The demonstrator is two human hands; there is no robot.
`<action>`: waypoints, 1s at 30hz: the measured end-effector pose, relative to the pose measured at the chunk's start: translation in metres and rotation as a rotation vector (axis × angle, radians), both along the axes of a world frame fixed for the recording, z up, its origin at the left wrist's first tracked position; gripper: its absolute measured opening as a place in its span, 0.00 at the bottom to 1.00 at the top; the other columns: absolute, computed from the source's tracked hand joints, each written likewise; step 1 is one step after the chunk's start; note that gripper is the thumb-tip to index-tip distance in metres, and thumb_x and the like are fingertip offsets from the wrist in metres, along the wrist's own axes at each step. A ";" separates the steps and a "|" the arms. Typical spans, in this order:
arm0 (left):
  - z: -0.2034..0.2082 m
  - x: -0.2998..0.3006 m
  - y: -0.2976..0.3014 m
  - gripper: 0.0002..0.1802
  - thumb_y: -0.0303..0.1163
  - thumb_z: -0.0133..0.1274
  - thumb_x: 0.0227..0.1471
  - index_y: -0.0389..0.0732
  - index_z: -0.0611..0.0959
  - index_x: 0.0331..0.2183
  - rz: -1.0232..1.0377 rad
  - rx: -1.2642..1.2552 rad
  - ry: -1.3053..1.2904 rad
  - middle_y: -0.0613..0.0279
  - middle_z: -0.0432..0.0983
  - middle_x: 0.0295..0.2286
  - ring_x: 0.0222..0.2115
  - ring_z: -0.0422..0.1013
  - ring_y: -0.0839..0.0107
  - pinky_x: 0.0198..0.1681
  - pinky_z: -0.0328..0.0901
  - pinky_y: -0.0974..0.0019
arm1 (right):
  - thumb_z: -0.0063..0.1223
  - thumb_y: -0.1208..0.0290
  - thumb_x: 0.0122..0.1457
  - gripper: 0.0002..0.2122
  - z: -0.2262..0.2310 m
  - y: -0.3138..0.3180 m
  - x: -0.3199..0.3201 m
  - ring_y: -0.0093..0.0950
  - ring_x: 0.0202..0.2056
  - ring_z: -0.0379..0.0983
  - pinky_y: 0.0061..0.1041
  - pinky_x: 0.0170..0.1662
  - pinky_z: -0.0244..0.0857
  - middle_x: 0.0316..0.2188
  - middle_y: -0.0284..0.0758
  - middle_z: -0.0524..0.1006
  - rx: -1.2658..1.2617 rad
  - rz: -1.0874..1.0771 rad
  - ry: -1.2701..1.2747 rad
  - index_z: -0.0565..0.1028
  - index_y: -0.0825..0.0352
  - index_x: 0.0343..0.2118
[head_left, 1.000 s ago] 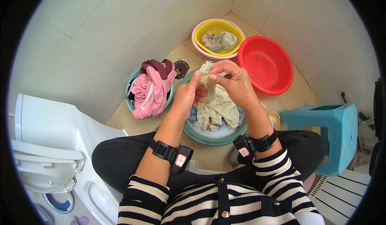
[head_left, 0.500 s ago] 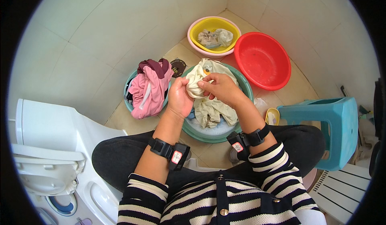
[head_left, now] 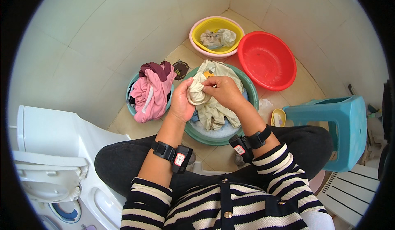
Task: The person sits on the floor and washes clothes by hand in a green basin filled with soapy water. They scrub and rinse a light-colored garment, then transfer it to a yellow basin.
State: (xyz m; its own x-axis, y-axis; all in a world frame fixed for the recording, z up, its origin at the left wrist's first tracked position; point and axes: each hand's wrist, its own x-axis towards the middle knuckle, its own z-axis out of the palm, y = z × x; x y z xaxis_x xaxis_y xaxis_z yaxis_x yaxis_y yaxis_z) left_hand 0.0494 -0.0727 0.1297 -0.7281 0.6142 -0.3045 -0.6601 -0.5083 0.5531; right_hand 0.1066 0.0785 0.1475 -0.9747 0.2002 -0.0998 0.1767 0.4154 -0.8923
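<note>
Wet cream-coloured cloth, part of a garment [head_left: 219,114] with a printed cartoon figure, is bunched up between my hands. My left hand [head_left: 181,101] is closed around the left side of the bunch. Thumb and fingertips of my right hand [head_left: 225,91] pinch the same fabric from the right. Both hands are above a green basin [head_left: 254,100], where the rest of the garment spreads over whitish, sudsy water [head_left: 217,133]. A bit of blue cloth [head_left: 194,116] shows beside it in the basin. The fabric under my right palm is hidden.
Left stands a blue basin [head_left: 132,110] heaped with pink clothes [head_left: 149,93], near a dark drain cover [head_left: 181,68]. Behind are a red basin [head_left: 269,61] and a yellow basin [head_left: 237,26] holding pale cloth. A teal stool [head_left: 349,117] and yellow soap dish [head_left: 273,119] sit right, a toilet [head_left: 51,125] left.
The bunched cloth has shifted slightly left and down, with my left hand still around it. My right fingers have drawn into a tighter pinch on the fabric.
</note>
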 end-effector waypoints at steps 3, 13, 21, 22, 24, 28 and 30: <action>0.001 -0.001 0.001 0.15 0.38 0.48 0.56 0.36 0.77 0.38 -0.021 -0.119 0.140 0.61 0.76 0.35 0.38 0.72 0.72 0.44 0.65 0.69 | 0.56 0.67 0.48 0.09 0.017 0.006 0.001 0.36 0.27 0.74 0.30 0.34 0.68 0.22 0.40 0.77 0.083 -0.032 0.011 0.80 0.67 0.30; 0.049 -0.001 0.002 0.12 0.40 0.52 0.56 0.41 0.76 0.33 0.204 -0.492 0.772 0.73 0.70 0.27 0.28 0.63 0.83 0.35 0.60 0.78 | 0.53 0.73 0.55 0.04 0.111 0.013 0.015 0.12 0.16 0.57 0.12 0.18 0.47 0.19 0.26 0.70 -0.787 -0.208 0.079 0.71 0.67 0.30; 0.082 0.015 0.008 0.12 0.33 0.50 0.57 0.34 0.80 0.34 0.053 -0.326 0.625 0.67 0.76 0.28 0.27 0.68 0.82 0.33 0.64 0.75 | 0.53 0.72 0.56 0.05 0.104 0.015 0.013 0.14 0.17 0.64 0.13 0.18 0.54 0.22 0.29 0.73 -0.681 -0.227 0.122 0.71 0.67 0.30; 0.083 0.014 0.008 0.13 0.33 0.49 0.57 0.33 0.80 0.34 0.084 -0.242 0.545 0.66 0.77 0.29 0.28 0.69 0.81 0.33 0.64 0.75 | 0.53 0.72 0.56 0.05 0.101 0.014 0.012 0.15 0.18 0.65 0.13 0.18 0.56 0.22 0.30 0.74 -0.633 -0.244 0.085 0.71 0.67 0.31; 0.084 0.012 0.006 0.15 0.34 0.47 0.57 0.32 0.80 0.36 0.086 -0.187 0.469 0.61 0.78 0.32 0.32 0.73 0.76 0.38 0.67 0.70 | 0.54 0.71 0.56 0.06 0.095 0.012 0.010 0.16 0.19 0.68 0.14 0.19 0.59 0.24 0.31 0.75 -0.521 -0.302 0.006 0.71 0.67 0.31; 0.083 0.009 0.003 0.16 0.36 0.45 0.57 0.33 0.79 0.39 0.084 -0.201 0.433 0.59 0.77 0.36 0.36 0.74 0.71 0.45 0.66 0.65 | 0.59 0.65 0.55 0.12 0.086 0.011 0.010 0.16 0.22 0.69 0.15 0.21 0.63 0.25 0.29 0.75 -0.490 -0.113 0.119 0.72 0.68 0.34; 0.080 0.007 0.003 0.16 0.37 0.45 0.57 0.34 0.79 0.39 0.108 -0.221 0.416 0.59 0.77 0.36 0.36 0.74 0.70 0.44 0.66 0.64 | 0.59 0.66 0.55 0.10 0.082 0.014 0.009 0.16 0.25 0.70 0.16 0.23 0.65 0.26 0.28 0.75 -0.425 -0.097 0.070 0.74 0.68 0.32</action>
